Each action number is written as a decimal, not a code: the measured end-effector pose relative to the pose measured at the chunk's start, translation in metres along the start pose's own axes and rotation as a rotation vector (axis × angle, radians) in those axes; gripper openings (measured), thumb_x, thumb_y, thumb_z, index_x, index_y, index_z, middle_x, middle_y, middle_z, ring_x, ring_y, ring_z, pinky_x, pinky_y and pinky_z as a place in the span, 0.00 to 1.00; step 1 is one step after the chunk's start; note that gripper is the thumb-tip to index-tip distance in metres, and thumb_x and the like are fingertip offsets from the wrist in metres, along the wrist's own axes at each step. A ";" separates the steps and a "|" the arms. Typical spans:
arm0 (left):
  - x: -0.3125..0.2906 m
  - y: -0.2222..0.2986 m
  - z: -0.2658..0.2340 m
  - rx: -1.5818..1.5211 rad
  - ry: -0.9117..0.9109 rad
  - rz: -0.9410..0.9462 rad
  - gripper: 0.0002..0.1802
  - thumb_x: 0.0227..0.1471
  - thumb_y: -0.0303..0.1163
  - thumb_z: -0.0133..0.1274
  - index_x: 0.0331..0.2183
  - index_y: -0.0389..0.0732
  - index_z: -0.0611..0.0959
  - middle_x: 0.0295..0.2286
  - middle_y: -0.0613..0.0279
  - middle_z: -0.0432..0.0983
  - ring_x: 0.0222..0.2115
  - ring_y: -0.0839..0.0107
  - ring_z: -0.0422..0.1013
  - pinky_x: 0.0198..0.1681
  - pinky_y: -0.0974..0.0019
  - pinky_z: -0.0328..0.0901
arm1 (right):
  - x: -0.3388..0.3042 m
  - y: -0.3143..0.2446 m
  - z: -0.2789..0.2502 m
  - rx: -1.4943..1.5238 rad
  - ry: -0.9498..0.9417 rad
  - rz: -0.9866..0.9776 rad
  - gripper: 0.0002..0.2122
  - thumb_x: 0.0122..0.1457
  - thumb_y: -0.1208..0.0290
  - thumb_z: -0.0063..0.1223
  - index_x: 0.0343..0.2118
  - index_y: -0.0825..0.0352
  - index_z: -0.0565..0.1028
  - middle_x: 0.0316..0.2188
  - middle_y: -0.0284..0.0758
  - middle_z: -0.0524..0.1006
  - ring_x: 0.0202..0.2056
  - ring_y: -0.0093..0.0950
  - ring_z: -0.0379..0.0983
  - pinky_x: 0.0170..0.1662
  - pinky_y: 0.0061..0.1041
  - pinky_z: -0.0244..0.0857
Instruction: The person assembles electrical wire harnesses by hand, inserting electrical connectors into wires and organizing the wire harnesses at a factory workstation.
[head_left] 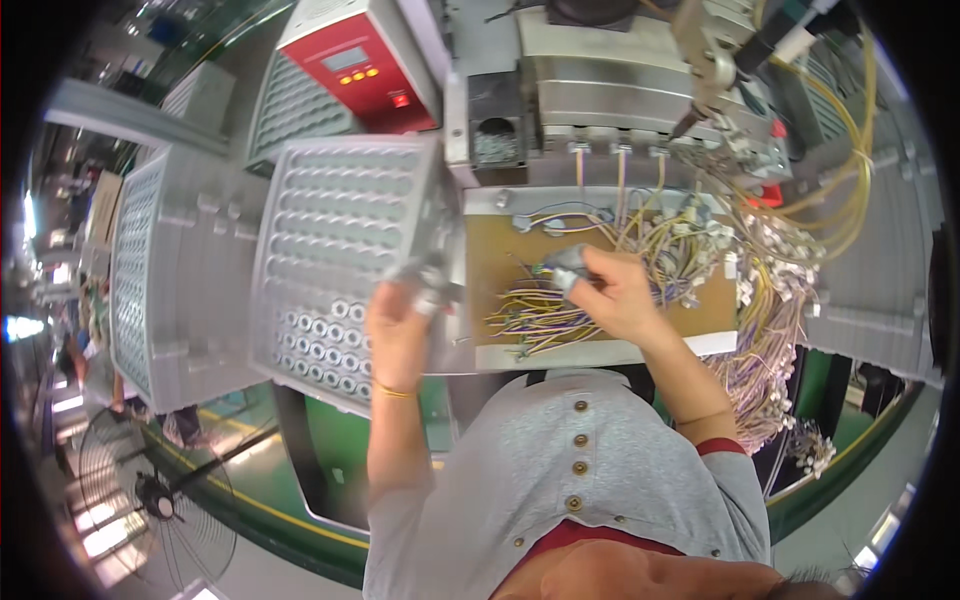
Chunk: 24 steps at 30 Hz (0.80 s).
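Note:
My left hand (398,335) is over the right edge of a pale plastic tray (345,190). Its fingers are pinched and blurred by motion, and a small greyish thing at their tips cannot be made out. Round metal-rimmed parts (318,328) fill several cups in the tray's near half. My right hand (622,295), with grey covers on its fingertips, closes its thumb and finger on the ends of thin wires (540,270). Beneath it, a bundle of yellow, white and purple wires (545,315) lies on a brown board (490,240).
More wires with white connectors (770,300) hang over the bench's right side. A red control box (365,75) stands behind the tray. At the back is a metal fixture (620,95) with three connectors, beside a dark bin (497,140). A fan (155,495) stands at lower left.

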<state>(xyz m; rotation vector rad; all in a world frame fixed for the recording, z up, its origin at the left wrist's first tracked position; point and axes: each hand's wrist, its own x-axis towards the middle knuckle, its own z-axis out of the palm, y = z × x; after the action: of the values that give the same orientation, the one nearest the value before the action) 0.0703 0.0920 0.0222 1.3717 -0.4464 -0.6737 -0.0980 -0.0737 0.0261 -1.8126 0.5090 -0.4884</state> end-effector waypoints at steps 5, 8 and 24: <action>-0.007 -0.030 0.055 -0.141 -0.281 -0.060 0.20 0.43 0.19 0.50 0.42 0.32 0.70 0.34 0.55 0.73 0.25 0.73 0.70 0.23 0.75 0.65 | -0.004 -0.001 -0.003 0.015 0.055 -0.039 0.04 0.45 0.79 0.52 0.25 0.72 0.72 0.17 0.29 0.71 0.19 0.11 0.62 0.20 0.12 0.57; -0.006 -0.024 0.067 -0.186 -0.322 -0.099 0.15 0.42 0.16 0.51 0.37 0.31 0.73 0.37 0.56 0.71 0.31 0.75 0.69 0.25 0.75 0.69 | -0.007 0.003 -0.006 0.125 0.095 0.022 0.03 0.45 0.80 0.52 0.23 0.72 0.71 0.16 0.28 0.70 0.19 0.11 0.61 0.19 0.13 0.56; -0.007 -0.028 0.081 -0.131 -0.294 -0.131 0.13 0.42 0.18 0.50 0.35 0.32 0.76 0.33 0.60 0.73 0.32 0.76 0.68 0.32 0.73 0.65 | -0.006 -0.002 -0.010 0.069 -0.003 0.069 0.03 0.41 0.79 0.49 0.18 0.70 0.67 0.12 0.26 0.63 0.16 0.11 0.54 0.17 0.15 0.50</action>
<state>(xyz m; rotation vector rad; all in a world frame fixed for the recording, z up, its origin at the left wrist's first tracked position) 0.0076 0.0346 0.0080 1.1887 -0.5382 -1.0018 -0.1087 -0.0774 0.0299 -1.7241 0.5443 -0.4513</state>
